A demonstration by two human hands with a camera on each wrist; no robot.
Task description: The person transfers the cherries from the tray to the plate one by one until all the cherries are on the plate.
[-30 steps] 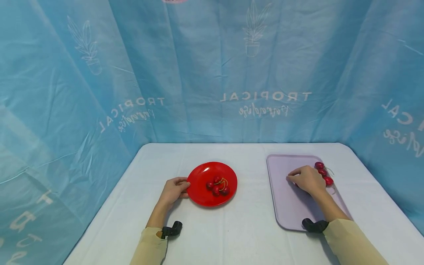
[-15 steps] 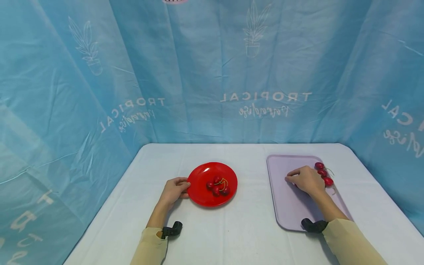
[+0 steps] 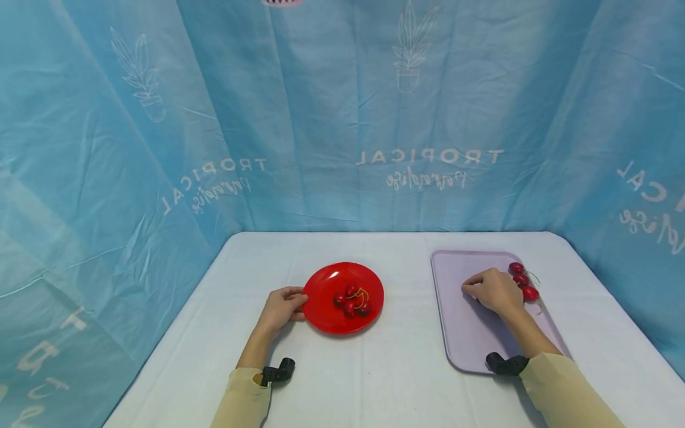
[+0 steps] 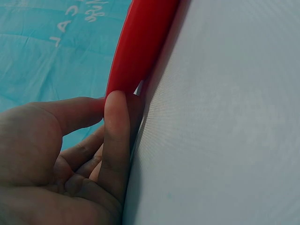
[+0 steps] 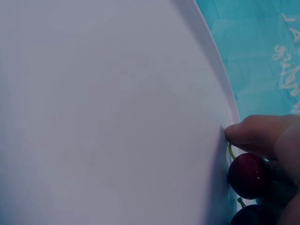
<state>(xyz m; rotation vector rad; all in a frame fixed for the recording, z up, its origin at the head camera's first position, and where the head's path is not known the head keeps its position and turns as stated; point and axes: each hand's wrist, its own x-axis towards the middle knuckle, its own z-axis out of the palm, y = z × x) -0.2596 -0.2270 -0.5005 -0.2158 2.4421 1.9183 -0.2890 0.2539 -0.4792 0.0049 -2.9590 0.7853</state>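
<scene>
A red plate point(image 3: 327, 288) with several dark red cherries point(image 3: 352, 300) sits mid-table. My left hand point(image 3: 283, 306) pinches its left rim; the left wrist view shows a finger of that hand point(image 4: 115, 126) against the plate's red edge point(image 4: 140, 42). My right hand point(image 3: 495, 290) rests knuckles-up on a lilac tray point(image 3: 471, 339), fingers curled. In the right wrist view a fingertip point(image 5: 253, 136) touches a green stem and a dark cherry point(image 5: 247, 169) lies under the curled fingers on the tray point(image 5: 117, 117). Three more cherries point(image 3: 521, 278) lie just beyond the hand at the tray's right edge.
A white cloth covers the table point(image 3: 396, 380). Blue printed curtains point(image 3: 342, 119) close in the back and both sides. Small black wrist cameras point(image 3: 278, 371) sit on each beige sleeve.
My right hand has shifted only slightly on the tray. The left hand and the red plate have not moved.
</scene>
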